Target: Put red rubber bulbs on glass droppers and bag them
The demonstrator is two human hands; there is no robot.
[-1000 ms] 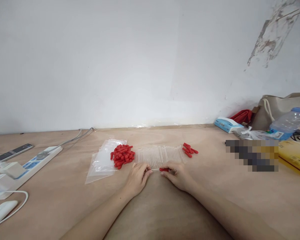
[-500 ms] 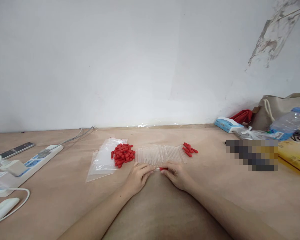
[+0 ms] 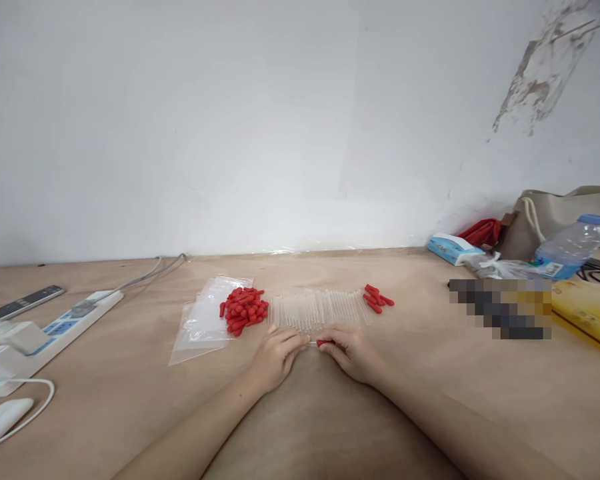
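Observation:
Between my two hands lies a thin clear dropper tube (image 3: 313, 344), level with the table. My left hand (image 3: 279, 353) pinches its left part. My right hand (image 3: 351, 352) grips a red rubber bulb (image 3: 322, 343) at the tube's right end; fingers hide most of the bulb. Just beyond my hands, a row of clear dropper tubes (image 3: 315, 308) lies side by side. Left of the row is a heap of red rubber bulbs (image 3: 244, 308), partly on clear zip bags (image 3: 200, 337). A few red-bulbed pieces (image 3: 377, 299) lie at the row's right end.
On the left are a power strip (image 3: 75, 325) with plugs and cables, a remote control (image 3: 23, 305) and a white case (image 3: 5, 421). To the right stand a tissue pack (image 3: 454, 249), a plastic bottle (image 3: 573, 245) and a yellow package (image 3: 587, 307). A white wall (image 3: 280, 133) closes off the back.
My right hand has closed further over the red bulb, so less of it shows. Both hands stay nearly in place; the whole view has shifted slightly.

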